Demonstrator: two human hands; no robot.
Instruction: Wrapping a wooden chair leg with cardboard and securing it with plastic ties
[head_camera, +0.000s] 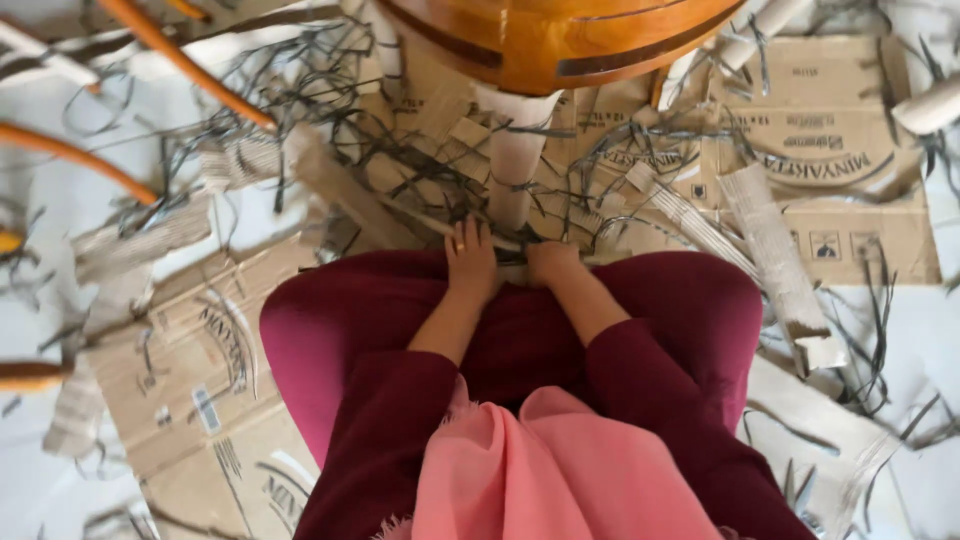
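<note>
From my seat at the head camera, I look down on both hands meeting at the foot of a pale paper-wrapped leg (515, 160) that rises from the floor to a polished orange-brown wooden seat (560, 35) at the top of the view. The left hand (470, 258), a ring on one finger, lies flat with fingers spread forward against the leg's base, its grip wide and closed on nothing I can make out. The right hand (552, 262) sits just beside it, knuckles up and fingers curled under; whether its grip holds anything I cannot tell, though a thin dark strip (510, 262) runs between the two hands. Both forearms come out of dark red sleeves, over knees in the same dark red cloth (340, 320), with a pink scarf (540, 470) hanging at the bottom of the frame. Around the leg, flattened brown cardboard boxes (850, 160) cover the white floor (40, 190), strewn with tangled dark strips (330, 70) and torn lengths of corrugated card (775, 250). Orange curved rods (190, 65) cross the upper left corner, and a pale paper roll (930, 105) lies at the right edge.
</note>
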